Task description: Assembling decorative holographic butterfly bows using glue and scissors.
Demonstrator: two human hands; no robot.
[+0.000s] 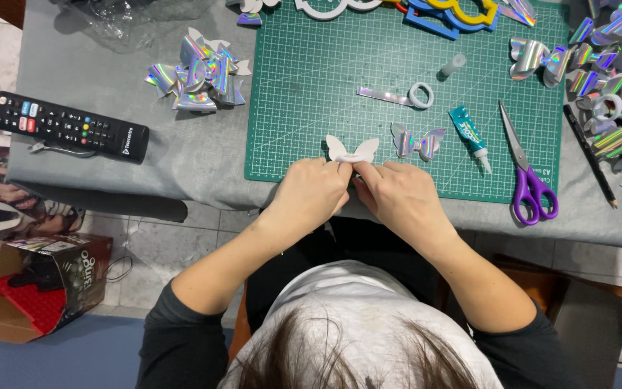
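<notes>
Pinching a white bow-shaped cutout at its middle, both hands are working at the near edge of the green cutting mat. The left hand and right hand are closing narrow on its centre, wings left free and fanning away from the person, likely to keep the fold tight. A finished holographic bow is lying just beside. Glue tube and purple scissors are sitting near the right hand, within reach. Remote control is resting well apart, off the mat.
</notes>
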